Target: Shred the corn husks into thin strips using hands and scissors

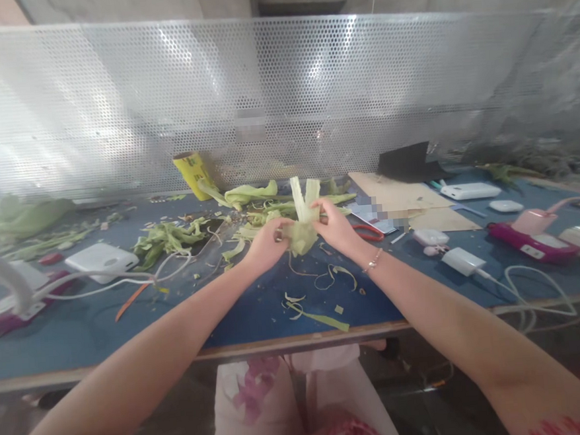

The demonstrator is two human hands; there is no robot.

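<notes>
Above the middle of the blue table, my two hands hold a pale green bundle of plant strips (302, 238) between them. Its lower part is rounded, and two flat whitish-green strips stand up from it in a V. My left hand (271, 245) grips the bundle's left side with bent fingers. On the other side, my right hand (334, 224) pinches it near the base of the right strip, thumb and fingers closed. Loose pale green stalks and leaves (262, 209) lie just behind. A few thin peelings (321, 318) are scattered on the table in front.
A perforated metal panel (163, 107) stands along the back. At left are a yellow roll (191, 175), leafy scraps (167, 242), a white box (101, 260) and cables. Rightward lie red-handled scissors (368, 232), cardboard (398, 197), a white charger (464, 261) and a magenta power strip (533, 243).
</notes>
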